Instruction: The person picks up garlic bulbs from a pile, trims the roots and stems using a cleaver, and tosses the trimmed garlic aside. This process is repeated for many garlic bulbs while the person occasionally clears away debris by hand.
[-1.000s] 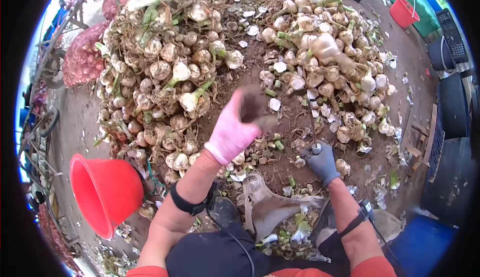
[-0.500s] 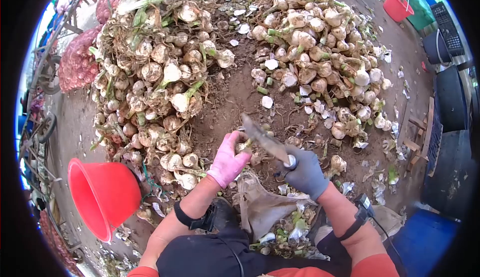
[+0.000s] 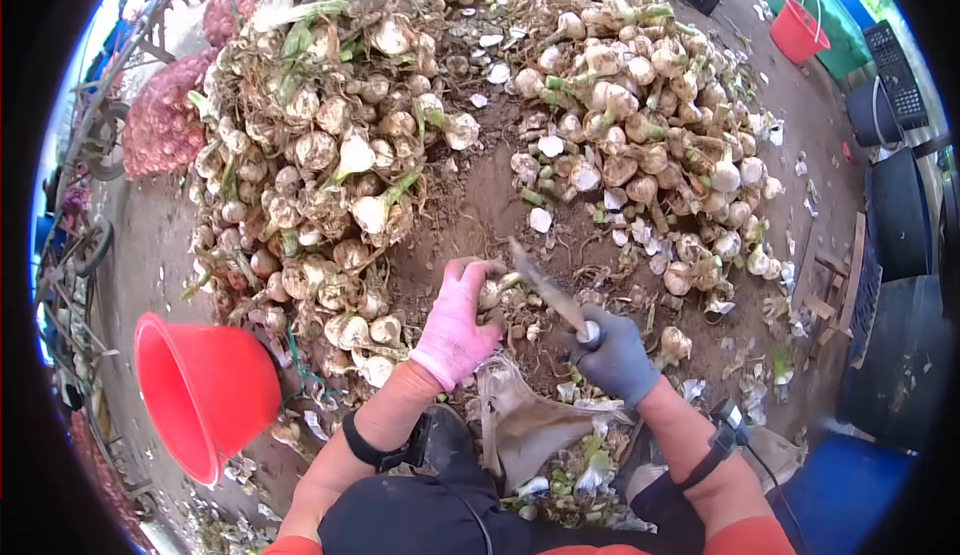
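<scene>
My left hand [image 3: 460, 330], in a pink glove, has its fingers curled over a garlic bulb [image 3: 490, 296] low above the soil. The bulb's green stem points toward the knife, and the fingers partly cover the bulb. A grey glove covers my right hand [image 3: 615, 357], which is wrapped round the handle of a knife [image 3: 548, 287]. Its dirty blade slants up and left, with the tip just right of the left fingers. Below the hands, a beige cloth [image 3: 522, 415] lies between my legs beside green and white trimmings [image 3: 595, 467].
A big heap of untrimmed garlic [image 3: 310, 155] rises at the left, another garlic heap [image 3: 650, 115] at the right. A red bucket [image 3: 225, 390] lies tilted near my left arm. Dark tubs [image 3: 900, 345] and a blue container [image 3: 840, 490] stand at the right.
My left hand has shifted slightly up, its fingers reaching further forward over the bulb. The knife and right hand have moved a little right and down. The view has tilted slightly.
</scene>
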A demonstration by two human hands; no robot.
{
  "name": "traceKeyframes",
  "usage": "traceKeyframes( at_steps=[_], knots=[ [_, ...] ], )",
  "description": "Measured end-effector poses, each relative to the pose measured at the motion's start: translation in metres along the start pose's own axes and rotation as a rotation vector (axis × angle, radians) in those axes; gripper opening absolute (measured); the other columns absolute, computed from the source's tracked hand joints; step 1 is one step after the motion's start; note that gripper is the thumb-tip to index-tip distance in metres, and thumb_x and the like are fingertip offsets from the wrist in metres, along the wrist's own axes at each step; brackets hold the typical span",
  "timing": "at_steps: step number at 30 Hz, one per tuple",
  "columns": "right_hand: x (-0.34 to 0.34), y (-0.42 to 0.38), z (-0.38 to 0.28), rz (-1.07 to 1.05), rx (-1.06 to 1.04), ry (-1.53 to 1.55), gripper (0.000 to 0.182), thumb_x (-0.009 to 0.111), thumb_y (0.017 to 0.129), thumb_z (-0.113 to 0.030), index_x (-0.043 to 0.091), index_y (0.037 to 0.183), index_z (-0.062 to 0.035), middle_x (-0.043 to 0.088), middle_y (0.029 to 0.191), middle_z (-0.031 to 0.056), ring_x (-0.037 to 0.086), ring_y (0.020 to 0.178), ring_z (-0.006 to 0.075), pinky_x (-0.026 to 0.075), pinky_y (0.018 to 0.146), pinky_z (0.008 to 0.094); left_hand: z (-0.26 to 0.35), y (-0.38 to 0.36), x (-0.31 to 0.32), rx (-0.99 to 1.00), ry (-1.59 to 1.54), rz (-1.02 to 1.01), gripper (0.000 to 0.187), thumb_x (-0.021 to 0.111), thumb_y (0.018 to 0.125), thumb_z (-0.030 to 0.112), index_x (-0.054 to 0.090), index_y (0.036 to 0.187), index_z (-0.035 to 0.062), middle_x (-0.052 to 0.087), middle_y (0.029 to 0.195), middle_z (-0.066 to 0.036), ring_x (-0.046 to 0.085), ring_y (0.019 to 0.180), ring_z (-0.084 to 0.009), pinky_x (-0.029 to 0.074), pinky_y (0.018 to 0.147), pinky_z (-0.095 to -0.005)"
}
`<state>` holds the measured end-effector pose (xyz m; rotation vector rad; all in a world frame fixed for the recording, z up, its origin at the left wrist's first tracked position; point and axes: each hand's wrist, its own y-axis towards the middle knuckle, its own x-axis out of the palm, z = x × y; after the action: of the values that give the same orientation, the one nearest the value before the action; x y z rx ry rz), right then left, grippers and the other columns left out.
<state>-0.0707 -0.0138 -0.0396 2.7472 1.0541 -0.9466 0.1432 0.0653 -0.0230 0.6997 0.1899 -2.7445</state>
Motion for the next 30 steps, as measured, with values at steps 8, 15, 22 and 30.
traceKeyframes(
  at_steps=[8,15,22,30],
  knots=[
    [0.034,-0.015,0.044,-0.263,0.153,0.211,0.017,0.066,0.075,-0.011,0.063,0.09,-0.0043,0.064,0.072,0.016,0.064,0.068,0.0325,0.05,0.065,0.0386,0.004,0.008,-0.005,-0.142,-0.43,0.085,0.055,0.079,0.069,-0.002,0.052,0.117,0.0004,0.064,0.096,-0.005,0.062,0.087,-0.0105,0.054,0.076,-0.0258],
    [-0.012,0.006,-0.029,-0.107,-0.066,-0.052,0.02,0.074,0.077,-0.012,0.064,0.094,-0.0055,0.067,0.077,0.0149,0.067,0.071,0.0278,0.051,0.064,0.0343,0.012,0.006,0.002,0.012,-0.479,-0.032,0.052,0.083,0.069,0.007,0.052,0.112,0.0039,0.063,0.098,-0.003,0.06,0.089,-0.0109,0.052,0.082,-0.0281],
    [-0.024,0.014,-0.055,-0.197,-0.285,-0.252,0.027,0.069,0.068,-0.015,0.057,0.092,-0.0108,0.062,0.075,0.0126,0.063,0.072,0.0361,0.048,0.059,0.044,0.012,-0.002,-0.005,-0.014,-0.434,-0.135,0.061,0.084,0.073,0.014,0.045,0.12,0.0055,0.059,0.1,0.0,0.057,0.092,-0.0069,0.05,0.082,-0.0243],
    [-0.009,0.013,-0.044,-0.198,-0.283,-0.277,0.027,0.074,0.071,-0.021,0.063,0.094,-0.0097,0.063,0.077,0.014,0.064,0.075,0.0365,0.05,0.063,0.0432,-0.005,-0.007,0.005,-0.018,-0.259,-0.146,0.06,0.084,0.07,0.023,0.047,0.114,0.0071,0.058,0.088,-0.005,0.059,0.081,-0.0133,0.05,0.073,-0.0293]
  ],
)
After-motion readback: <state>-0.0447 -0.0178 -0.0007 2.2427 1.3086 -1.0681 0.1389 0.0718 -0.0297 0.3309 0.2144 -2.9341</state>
